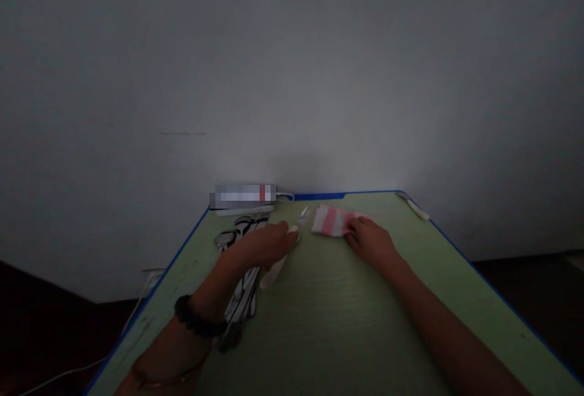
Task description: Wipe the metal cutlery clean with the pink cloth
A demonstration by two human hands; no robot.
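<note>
My left hand [276, 244] is closed around the middle of a fork [274, 273]. The fork's metal tines point toward the wall, and its pale handle slants down to the near left. My right hand [370, 241] grips the right side of a folded pink-and-white striped cloth [332, 221], with the fingertips partly tucked behind its edge. A small gap separates the tines from the cloth. Beside and partly beneath my left forearm lies a bunch of spoons [225, 238] and other long metal cutlery, some of it hidden by the arm.
The pale green table [328, 323] has blue edging and stands against a grey wall [319, 79]. At the back left sits a blurred-out box-like thing [244, 197] with a white cable [286, 196]. A pale-handled utensil [416, 206] lies at the back right edge.
</note>
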